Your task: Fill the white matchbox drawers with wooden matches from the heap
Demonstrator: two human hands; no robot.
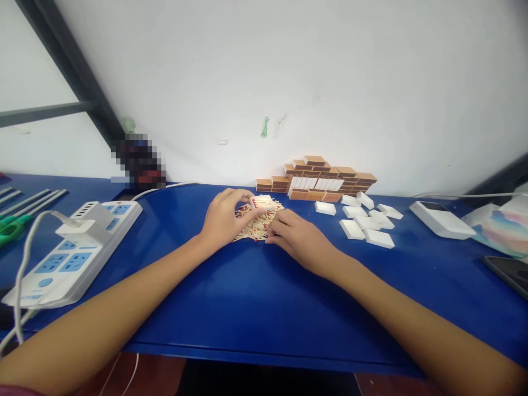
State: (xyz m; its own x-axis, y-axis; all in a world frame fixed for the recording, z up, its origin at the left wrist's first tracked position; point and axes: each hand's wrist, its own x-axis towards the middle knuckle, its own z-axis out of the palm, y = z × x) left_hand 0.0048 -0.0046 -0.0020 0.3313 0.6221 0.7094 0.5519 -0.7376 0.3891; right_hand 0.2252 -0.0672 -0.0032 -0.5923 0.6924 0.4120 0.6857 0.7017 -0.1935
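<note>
A loose heap of matches (258, 224) lies on the blue table (247, 308) near its middle. My left hand (225, 217) rests on the heap's left side and pinches a small white matchbox tray (261, 201) partly filled with matches. My right hand (295, 236) lies on the heap's right side, fingers curled down onto the matches; whether it holds any is hidden. Behind the heap, a stack of brown matchbox sleeves (319, 179) leans at the wall.
Several empty white trays (367, 223) lie right of the heap. A white power strip (78, 247) with a plugged charger and cable sits at left, scissors (12, 228) beyond it. A white device (441, 219), a colourful box (501, 228) and a dark phone (509, 272) are at right.
</note>
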